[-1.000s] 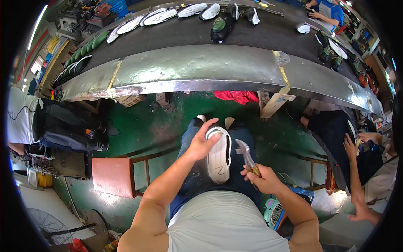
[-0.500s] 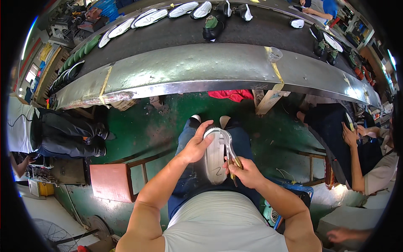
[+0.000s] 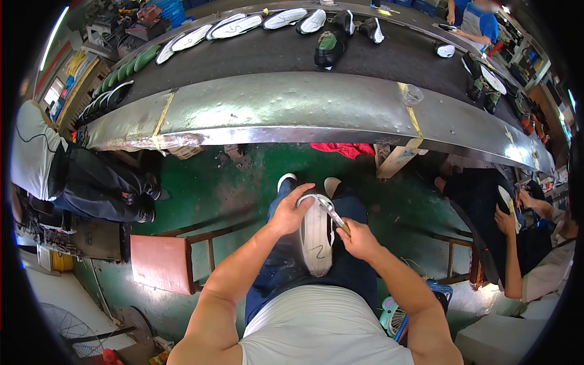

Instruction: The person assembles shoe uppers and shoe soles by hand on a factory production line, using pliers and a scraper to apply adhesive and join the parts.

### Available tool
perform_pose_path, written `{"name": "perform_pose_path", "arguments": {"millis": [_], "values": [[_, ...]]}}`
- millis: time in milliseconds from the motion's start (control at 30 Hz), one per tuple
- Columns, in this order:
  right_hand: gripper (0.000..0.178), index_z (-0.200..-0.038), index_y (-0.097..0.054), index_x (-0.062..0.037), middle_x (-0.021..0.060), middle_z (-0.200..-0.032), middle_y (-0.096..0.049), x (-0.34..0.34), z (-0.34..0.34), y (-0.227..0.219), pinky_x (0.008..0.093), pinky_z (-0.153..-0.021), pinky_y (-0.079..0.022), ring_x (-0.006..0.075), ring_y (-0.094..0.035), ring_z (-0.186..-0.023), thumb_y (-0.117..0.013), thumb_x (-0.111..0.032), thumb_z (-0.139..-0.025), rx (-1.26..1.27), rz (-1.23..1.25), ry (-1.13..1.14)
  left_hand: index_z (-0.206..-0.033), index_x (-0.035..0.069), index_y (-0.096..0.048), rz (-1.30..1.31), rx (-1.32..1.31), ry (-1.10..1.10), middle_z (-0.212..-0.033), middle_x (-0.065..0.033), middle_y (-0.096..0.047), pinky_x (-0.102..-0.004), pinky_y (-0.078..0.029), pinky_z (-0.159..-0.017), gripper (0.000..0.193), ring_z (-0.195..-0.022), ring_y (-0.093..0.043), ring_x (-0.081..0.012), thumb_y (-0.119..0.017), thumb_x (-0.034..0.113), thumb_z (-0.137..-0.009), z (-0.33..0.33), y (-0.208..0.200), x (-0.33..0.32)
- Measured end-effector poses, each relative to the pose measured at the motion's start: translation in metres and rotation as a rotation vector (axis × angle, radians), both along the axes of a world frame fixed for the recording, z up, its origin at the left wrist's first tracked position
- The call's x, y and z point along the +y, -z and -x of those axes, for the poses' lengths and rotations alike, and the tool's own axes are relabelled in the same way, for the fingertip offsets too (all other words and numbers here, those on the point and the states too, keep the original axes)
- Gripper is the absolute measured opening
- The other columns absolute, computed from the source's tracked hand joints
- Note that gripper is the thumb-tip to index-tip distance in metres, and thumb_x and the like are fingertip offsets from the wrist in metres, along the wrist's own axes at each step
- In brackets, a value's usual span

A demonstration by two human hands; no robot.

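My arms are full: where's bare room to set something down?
On the belt, between the black-green shoe and the white sole to its right, or on the metal ledge, between its yellow tapes. Crowded: the belt's far left, under upturned shoes, and the lap: left hand, right hand, pincers, held shoe.

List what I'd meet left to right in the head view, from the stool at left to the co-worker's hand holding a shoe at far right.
Stool → left hand → shoe → right hand → co-worker's hand. Pliers omitted: they overlap the shoe.
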State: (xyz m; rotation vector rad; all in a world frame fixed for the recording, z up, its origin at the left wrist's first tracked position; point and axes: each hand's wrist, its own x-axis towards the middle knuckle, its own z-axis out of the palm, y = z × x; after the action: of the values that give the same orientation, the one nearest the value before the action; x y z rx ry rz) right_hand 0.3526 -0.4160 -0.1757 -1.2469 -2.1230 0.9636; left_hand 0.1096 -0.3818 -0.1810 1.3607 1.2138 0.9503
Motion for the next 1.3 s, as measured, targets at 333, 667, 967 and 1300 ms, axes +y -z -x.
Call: {"name": "perform_pose_path", "arguments": {"millis": [333,667,967,1300], "values": [[0.033,-0.120,-0.056,0.0010,0.0240,-0.101,-0.066,0.009,-0.004,-0.036,0.0458,-0.078,-0.052,0.0426,-0.065,-0.089,-0.062,-0.019,-0.095,0.023,0.145,-0.057,-0.146,0.009,-0.046,0.237,-0.251,-0.014,-0.124,-0.0055,-0.061,-0.0281,-0.045,-0.100,0.047,-0.111,-0.055,-0.0122,-0.060,0.013,-0.101,0.011,-0.003,0.002],[0.037,-0.120,-0.052,0.0007,0.0175,-0.098,-0.069,0.068,0.029,-0.026,0.0390,-0.076,-0.056,0.0355,-0.071,-0.086,-0.068,-0.017,-0.093,0.080,-0.172,0.033,-0.143,0.009,-0.048,0.044,-0.080,0.014,-0.121,-0.0028,-0.062,-0.0274,-0.046,-0.097,0.044,-0.110,-0.055,-0.0101,-0.058,0.009,-0.101,-0.001,-0.015,-0.004],[0.031,-0.119,-0.057,0.0008,0.0126,-0.105,-0.071,0.052,0.012,-0.045,0.0328,-0.082,-0.054,0.0209,-0.070,-0.096,-0.059,-0.024,-0.101,0.356,0.148,0.116,-0.144,0.008,-0.048,-0.205,-0.036,0.117,-0.153,-0.0212,-0.038,-0.0355,-0.042,-0.107,0.056,-0.135,-0.047,-0.0292,-0.065,-0.001,-0.091,-0.004,-0.047,-0.023],[0.035,-0.117,-0.056,-0.0024,0.0151,-0.106,-0.070,-0.012,0.006,-0.053,0.0334,-0.086,-0.052,0.0250,-0.069,-0.097,-0.070,-0.025,-0.095,0.437,0.123,0.074,-0.138,-0.001,-0.051,-0.743,0.317,0.168,-0.148,-0.0299,-0.040,-0.0513,-0.041,-0.109,0.072,-0.133,-0.045,-0.0491,-0.074,-0.007,-0.070,-0.009,-0.059,-0.076]]}}
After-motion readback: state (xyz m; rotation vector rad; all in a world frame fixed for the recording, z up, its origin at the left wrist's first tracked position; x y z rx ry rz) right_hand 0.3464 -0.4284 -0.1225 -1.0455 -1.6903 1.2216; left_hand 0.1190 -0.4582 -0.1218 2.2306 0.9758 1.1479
